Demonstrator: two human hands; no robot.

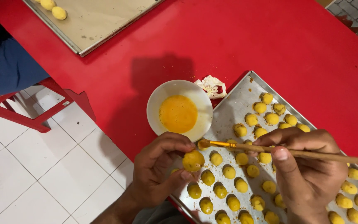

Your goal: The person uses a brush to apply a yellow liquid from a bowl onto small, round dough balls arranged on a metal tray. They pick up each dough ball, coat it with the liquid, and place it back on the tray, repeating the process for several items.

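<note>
Left hand point(156, 170), lower centre of the frame: thumb and fingers closed as a grip on one round yellow dough ball point(193, 160), held just above the near edge of the baking tray point(233, 108). Right hand point(307, 166), lower right: grip closed on a thin wooden brush point(295, 152). The brush's metal collar and bristle end reach left to a point just beside the held ball; contact cannot be confirmed.

The tray is bare metal, set at a slant, and carries rows of like yellow balls point(228, 171), some glossier than others. Just beyond the hands, touching or nearly touching the tray's edge, stands a white bowl point(179, 110) of orange-yellow liquid. A crumpled scrap of paper point(213, 86) lies beside the bowl.

The bench point(249, 37) is glossy red, with fine crumbs near the bowl. A second tray point(100, 20), lined in pale paper, sits upper left with two balls on it. White floor tiles point(42, 166) fill the lower left; a red stool frame point(34, 116) stands there.

Limits of view: the slanted tray runs off the lower and right edges; the right hand covers several balls; the brush handle is cut off at right. A seated person in blue trousers point(9, 66) is only partly visible, upper left.
</note>
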